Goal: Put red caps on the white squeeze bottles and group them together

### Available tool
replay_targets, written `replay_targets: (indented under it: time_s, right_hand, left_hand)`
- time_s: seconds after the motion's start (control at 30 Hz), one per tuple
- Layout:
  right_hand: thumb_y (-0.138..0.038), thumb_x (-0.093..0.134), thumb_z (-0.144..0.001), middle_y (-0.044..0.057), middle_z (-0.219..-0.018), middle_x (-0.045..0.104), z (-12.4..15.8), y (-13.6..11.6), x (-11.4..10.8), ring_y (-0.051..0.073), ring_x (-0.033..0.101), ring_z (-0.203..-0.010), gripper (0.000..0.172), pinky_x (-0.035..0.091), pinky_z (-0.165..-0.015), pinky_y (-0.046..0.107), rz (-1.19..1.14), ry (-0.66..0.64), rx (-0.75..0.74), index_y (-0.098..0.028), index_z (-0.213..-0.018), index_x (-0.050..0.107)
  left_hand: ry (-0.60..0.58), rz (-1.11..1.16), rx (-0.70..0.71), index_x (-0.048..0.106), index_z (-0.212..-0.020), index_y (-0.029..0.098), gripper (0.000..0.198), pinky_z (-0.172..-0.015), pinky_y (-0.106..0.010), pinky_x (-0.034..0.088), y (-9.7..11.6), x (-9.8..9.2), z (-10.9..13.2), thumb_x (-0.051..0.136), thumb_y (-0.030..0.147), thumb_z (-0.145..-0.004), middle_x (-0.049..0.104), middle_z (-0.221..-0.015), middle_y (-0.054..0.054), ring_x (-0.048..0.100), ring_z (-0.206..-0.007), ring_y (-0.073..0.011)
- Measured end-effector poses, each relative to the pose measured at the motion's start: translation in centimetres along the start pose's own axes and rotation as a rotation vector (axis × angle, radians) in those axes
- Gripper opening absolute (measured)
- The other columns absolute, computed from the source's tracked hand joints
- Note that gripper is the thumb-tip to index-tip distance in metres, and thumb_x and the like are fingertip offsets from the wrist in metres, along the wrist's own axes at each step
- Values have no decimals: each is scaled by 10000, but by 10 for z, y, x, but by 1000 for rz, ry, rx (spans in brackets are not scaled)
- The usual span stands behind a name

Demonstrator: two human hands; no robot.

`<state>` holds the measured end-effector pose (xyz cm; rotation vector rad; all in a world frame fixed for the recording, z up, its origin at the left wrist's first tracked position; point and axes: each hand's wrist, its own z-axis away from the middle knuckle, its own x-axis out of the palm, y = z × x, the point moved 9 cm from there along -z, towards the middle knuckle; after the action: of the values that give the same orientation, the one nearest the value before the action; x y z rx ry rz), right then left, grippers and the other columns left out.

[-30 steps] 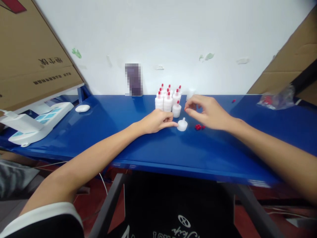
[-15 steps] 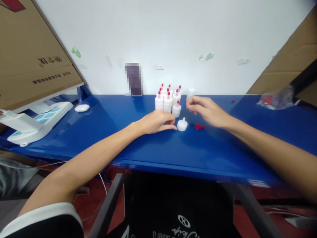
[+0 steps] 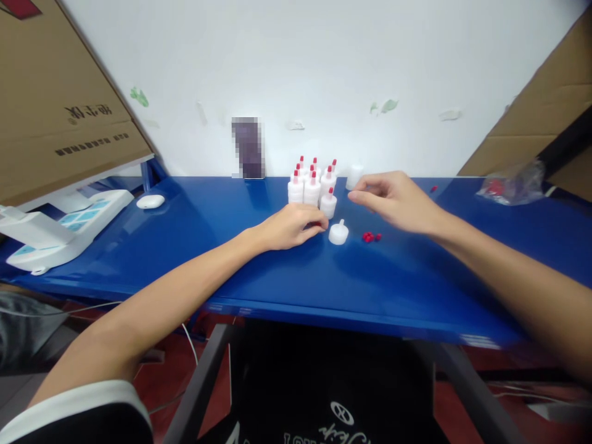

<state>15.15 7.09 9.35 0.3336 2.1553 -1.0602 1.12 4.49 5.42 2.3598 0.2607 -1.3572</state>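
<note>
We had the bare-nozzled bottle [image 3: 339, 234] upright on the table [image 3: 296, 274], red caps [image 3: 369, 237] to its right. Left of it our left hand [image 3: 293, 226] curled; beyond it, rightward, our right hand [image 3: 395, 198] hovered, whether either gripped anything we couldn't tell. Behind it, leftward, stood red-tipped bottles [image 3: 311, 191].

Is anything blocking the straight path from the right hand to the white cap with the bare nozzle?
Nothing visible does. Between the right hand and the white cap only blue tabletop shows. The nearest red-tipped bottle stands left of that path; the red tips lie right of it.
</note>
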Motion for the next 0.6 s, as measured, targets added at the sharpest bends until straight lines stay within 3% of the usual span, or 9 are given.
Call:
replay_targets:
  time_s: [0.1,0.17,0.33,0.5,0.6]
  right_hand:
    - [-432,669,-891,33,-712,688,-1,-6,-2,163,588,-627,260,446,-575,318,49,18,-105,-210,-771,732]
    - [-397,697,-857,55,-809,740,-2,-5,-2,200,643,-720,201,487,-639,347,119,20,-137,-220,-794,770]
    - [-308,706,-821,47,-753,775,-1,8,4,209,692,-667,134,538,-620,351,153,-32,-48,-212,-794,796]
    - [-262,669,-837,35,-806,801,4,-6,11,217,743,-699,164,595,-683,363,107,-67,-130,-216,-929,798]
    - [-265,662,-846,32,-829,800,5,-9,13,197,740,-676,227,587,-642,332,103,-81,-136,-216,-1044,762]
  left_hand:
    - [1,4,4,702,-1005,156,127,-815,-280,531,2,-1,0,578,172,-983,764,-975,-61,695,-863,-154]
    - [-9,0,3,703,-1013,156,132,-808,-278,529,3,0,0,575,173,-984,765,-986,-62,698,-867,-155]
    - [-26,-15,-7,708,-1019,169,141,-782,-272,518,2,1,0,573,171,-979,765,-994,-55,698,-862,-156]
    - [-34,-31,5,712,-1016,171,154,-753,-272,503,2,2,1,563,180,-982,759,-974,-53,685,-840,-156]
    - [-36,-38,-4,713,-1011,172,150,-742,-270,497,1,2,1,568,177,-975,759,-968,-52,681,-827,-155]
